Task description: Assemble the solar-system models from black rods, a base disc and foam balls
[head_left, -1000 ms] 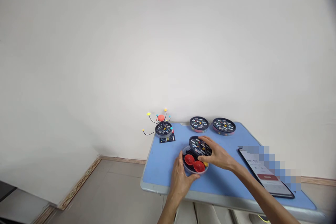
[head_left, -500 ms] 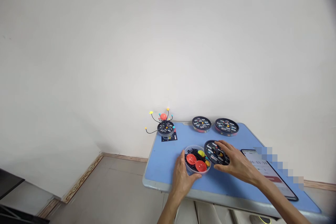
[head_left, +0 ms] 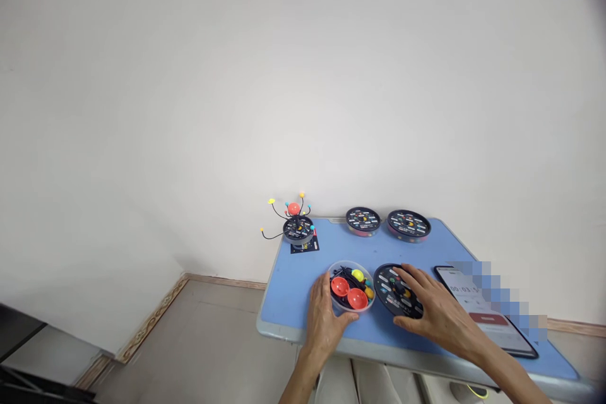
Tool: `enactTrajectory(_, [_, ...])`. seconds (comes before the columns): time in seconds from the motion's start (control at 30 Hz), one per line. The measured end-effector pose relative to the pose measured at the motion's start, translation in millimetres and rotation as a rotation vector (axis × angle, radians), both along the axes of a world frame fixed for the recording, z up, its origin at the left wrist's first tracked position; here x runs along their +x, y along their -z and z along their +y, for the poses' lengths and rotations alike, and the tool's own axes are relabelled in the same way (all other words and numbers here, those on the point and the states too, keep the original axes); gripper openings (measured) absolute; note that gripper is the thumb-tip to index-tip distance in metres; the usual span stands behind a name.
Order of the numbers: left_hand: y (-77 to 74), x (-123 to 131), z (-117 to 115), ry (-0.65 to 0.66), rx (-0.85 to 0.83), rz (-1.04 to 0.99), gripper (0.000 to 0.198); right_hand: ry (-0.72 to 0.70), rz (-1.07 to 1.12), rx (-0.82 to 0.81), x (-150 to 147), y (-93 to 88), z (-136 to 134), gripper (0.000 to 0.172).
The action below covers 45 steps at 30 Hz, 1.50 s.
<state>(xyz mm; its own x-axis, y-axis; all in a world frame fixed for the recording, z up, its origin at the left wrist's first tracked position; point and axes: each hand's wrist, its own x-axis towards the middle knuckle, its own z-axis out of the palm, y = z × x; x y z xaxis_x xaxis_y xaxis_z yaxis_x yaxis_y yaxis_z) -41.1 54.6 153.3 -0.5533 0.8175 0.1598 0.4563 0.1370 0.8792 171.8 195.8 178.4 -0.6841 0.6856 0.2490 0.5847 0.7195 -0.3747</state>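
Note:
My left hand curves around the near left side of a clear round tub, thumb along its front. Inside lie two red half-spheres, a yellow half-sphere, an orange piece and black rods. Just right of the tub is a black round lid printed with small pictures and labels. My right hand grips this lid from its right side, covering part of it. The lid appears low over the table or resting on it; I cannot tell which.
An assembled planet model with curved arms stands on a dark card at the back left of the blue table. Two lidded round tubs sit along the back. A tablet showing a timer lies at the right.
The lid has moved right and toward me with my right hand, away from the tub's rim. The tub and my left hand have shifted slightly left in view.

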Motion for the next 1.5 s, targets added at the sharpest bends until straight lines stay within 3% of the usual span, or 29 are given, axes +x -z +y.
enactTrajectory(0.33, [4.0,-15,-18,-0.076,-0.05,0.07,0.09,0.021,-0.113,-0.05,6,12.4,-14,0.077])
enactTrajectory(0.63, [-0.1,-27,-44,-0.084,-0.069,0.077,0.086,-0.01,-0.159,-0.074,-22,12.0,-15,0.079])
enactTrajectory(1.07, [8.1,-29,-46,-0.049,-0.093,0.174,0.09,-0.072,-0.114,-0.035,-61,25.8,24,0.075])
enactTrajectory(1.23, [9.7,-28,-46,-0.051,-0.107,0.221,0.091,-0.12,-0.114,-0.022,-65,26.7,36,0.085])
enactTrajectory(1.3, [10.8,-27,-46,-0.063,-0.098,0.235,0.092,-0.128,-0.099,0.015,-65,18.7,35,0.077])
enactTrajectory(1.43, [11.9,-26,-46,-0.073,-0.115,0.26,0.092,-0.162,-0.041,0.125,-75,-10.3,19,0.028])
enactTrajectory(1.5, [12.6,-25,-46,-0.071,-0.128,0.277,0.093,-0.212,-0.059,0.13,-88,-24.1,6,0.026])
